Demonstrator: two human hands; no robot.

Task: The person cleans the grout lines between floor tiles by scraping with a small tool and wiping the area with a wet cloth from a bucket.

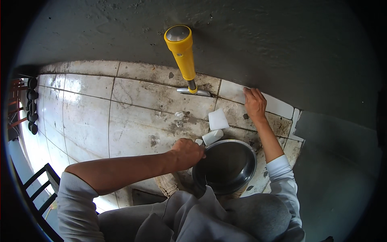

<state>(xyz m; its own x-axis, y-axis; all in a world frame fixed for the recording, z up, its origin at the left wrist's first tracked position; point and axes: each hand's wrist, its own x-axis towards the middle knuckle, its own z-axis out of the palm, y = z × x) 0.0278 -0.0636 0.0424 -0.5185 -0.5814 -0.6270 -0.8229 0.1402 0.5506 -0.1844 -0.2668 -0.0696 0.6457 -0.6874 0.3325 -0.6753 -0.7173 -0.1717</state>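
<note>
At the foot of the wall my right hand (254, 104) reaches a clean white tile strip (278, 105), its slightly bent fingers lying against the strip's upper edge without gripping it. My left hand (187, 154) is closed beside the rim of a black bowl (250, 177). A small pale end shows by its fingers; what it belongs to is hidden. Just beyond the bowl lie a white rounded piece (213, 137) and a white squarish piece (218, 119). Another white strip (230, 90) sits along the wall, left of my right hand.
A yellow-handled tool (183, 56) with a flat metal head stands upright near the wall. Stained white tiles (133, 125) cover the floor beneath a dark grey wall (258, 44). Black round objects (32, 94) and a black metal frame (44, 181) are at left.
</note>
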